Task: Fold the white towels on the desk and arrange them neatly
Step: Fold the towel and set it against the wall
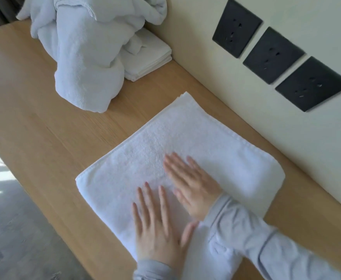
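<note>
A folded white towel [185, 138] lies flat on the wooden desk [34, 110], near the wall. Both my hands rest palm down on its near half with fingers spread. My left hand [157, 225] lies by the towel's near edge. My right hand [189, 182] lies just beyond it, closer to the wall. Neither hand grips anything. A crumpled heap of white towels [81, 47] stands at the far end of the desk. A small stack of folded white towels [149, 57] sits beside the heap, against the wall, partly covered by it.
Three dark wall sockets [272, 55] sit in a row on the cream wall to the right. The desk's left edge drops to a grey floor [14, 229]. Bare wood shows between the heap and the flat towel.
</note>
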`<state>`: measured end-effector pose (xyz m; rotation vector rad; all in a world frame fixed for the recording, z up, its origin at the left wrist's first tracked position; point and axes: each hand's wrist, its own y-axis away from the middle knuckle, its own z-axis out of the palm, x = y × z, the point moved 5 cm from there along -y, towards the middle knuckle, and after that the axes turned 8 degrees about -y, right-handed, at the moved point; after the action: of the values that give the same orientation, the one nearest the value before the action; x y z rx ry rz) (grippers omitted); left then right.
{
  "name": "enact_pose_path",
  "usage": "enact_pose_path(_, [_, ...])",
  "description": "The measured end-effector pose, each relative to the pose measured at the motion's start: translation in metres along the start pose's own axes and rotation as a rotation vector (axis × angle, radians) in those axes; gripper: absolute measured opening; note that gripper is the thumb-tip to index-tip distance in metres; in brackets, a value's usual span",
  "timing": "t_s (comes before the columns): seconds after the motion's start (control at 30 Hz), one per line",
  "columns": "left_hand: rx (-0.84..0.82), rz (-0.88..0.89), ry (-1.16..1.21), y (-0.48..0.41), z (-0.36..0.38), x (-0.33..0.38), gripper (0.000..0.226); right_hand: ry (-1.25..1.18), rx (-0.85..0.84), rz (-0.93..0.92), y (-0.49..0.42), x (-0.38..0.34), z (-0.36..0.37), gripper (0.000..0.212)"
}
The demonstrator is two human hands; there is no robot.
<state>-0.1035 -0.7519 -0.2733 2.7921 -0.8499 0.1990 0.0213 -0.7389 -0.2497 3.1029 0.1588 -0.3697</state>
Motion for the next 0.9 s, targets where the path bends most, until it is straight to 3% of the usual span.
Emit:
enact_pose_path(0.1, [-0.042,0.008,-0.003,0.021,0.015,0.016,0.092,0.08,-0.199,-0.014,0.042,0.016,0.01,0.058])
enact_pose_path(0.2, [-0.01,0.014,-0.029,0.024,0.021,0.014,0.09,0.131,-0.264,0.208,0.067,0.086,-0.003,0.069])
enact_pose_path(0.3, [0.006,0.012,-0.037,0.025,0.021,0.015,0.09,0.166,-0.265,0.47,0.092,0.155,-0.014,0.078])
enact_pose_path(0.4, [0.006,-0.031,-0.014,0.028,0.013,0.016,0.093,0.223,-0.239,0.56,0.096,0.163,-0.026,0.078])
enact_pose_path(0.53, [-0.041,-0.041,0.065,0.058,0.012,0.05,0.093,0.065,-0.069,0.28,0.091,0.086,-0.026,0.067])
enact_pose_path(0.63, [-0.059,-0.018,0.048,0.079,0.024,0.064,0.088,0.072,-0.146,0.106,0.118,0.044,0.0,0.058])
enact_pose_path(0.83, [-0.011,0.012,0.126,0.083,0.029,0.06,0.081,0.036,-0.17,0.488,0.155,0.138,-0.018,0.065])
enact_pose_path(0.9, [0.09,-0.006,0.388,0.085,0.019,0.05,0.081,-0.106,-0.119,0.63,0.153,0.16,-0.025,0.064])
